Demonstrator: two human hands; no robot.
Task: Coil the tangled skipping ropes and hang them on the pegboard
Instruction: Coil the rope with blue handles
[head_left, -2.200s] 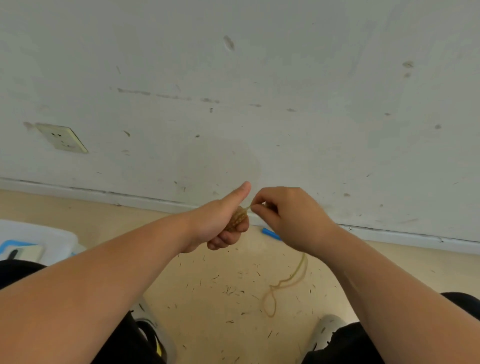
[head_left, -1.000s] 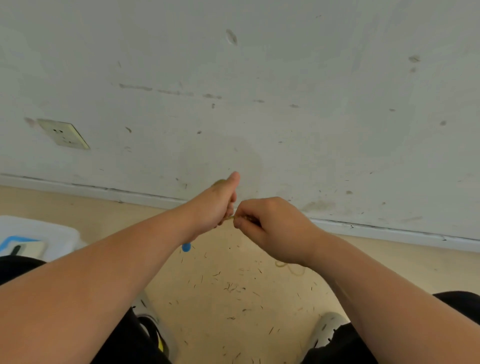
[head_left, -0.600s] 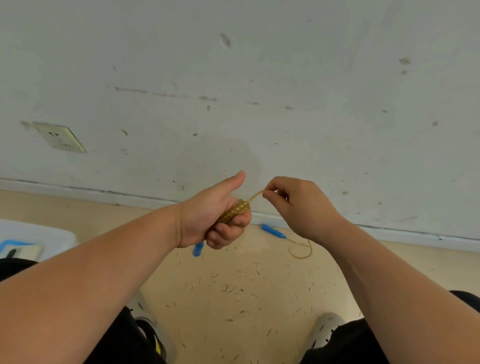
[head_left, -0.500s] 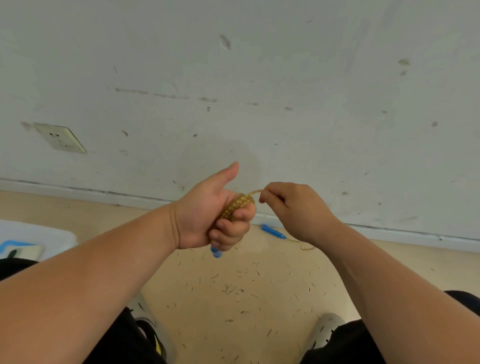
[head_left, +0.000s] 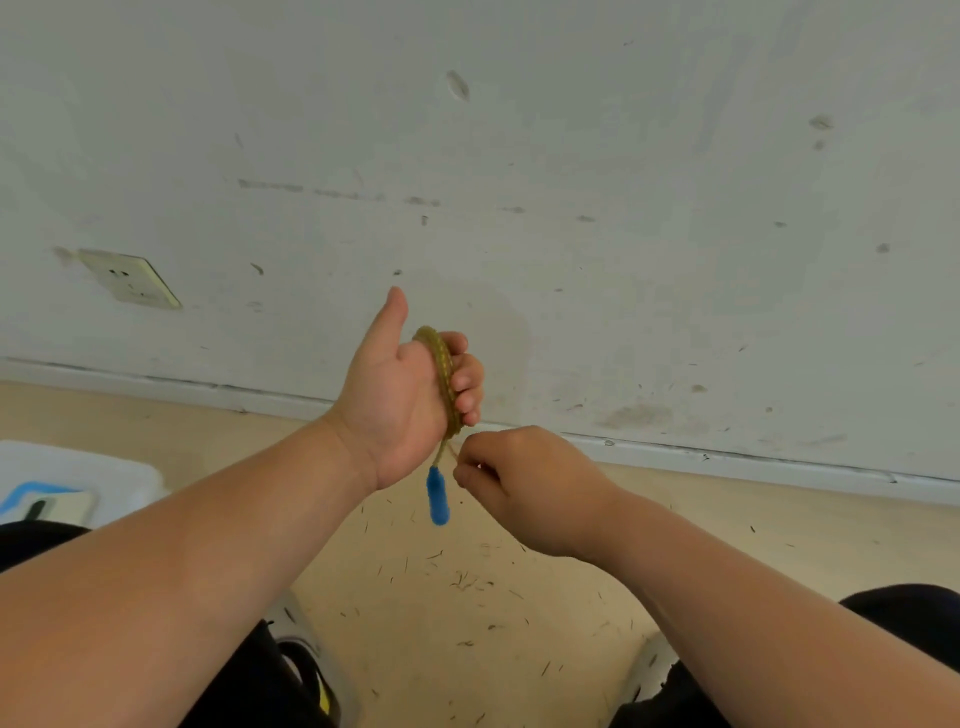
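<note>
Skipping rope (head_left: 444, 382) coils around raised left hand (head_left: 402, 395), thumb up.

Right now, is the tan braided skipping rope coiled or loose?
Mostly coiled: tan braided skipping rope loops round the left hand; blue handle dangles; right hand pinches a strand.

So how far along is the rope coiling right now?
Done: several turns of rope sit wound round the left hand, a blue handle dangling below. In hand: the right hand pinches the rope just beneath. Left: finishing and hanging; no pegboard shows.
</note>
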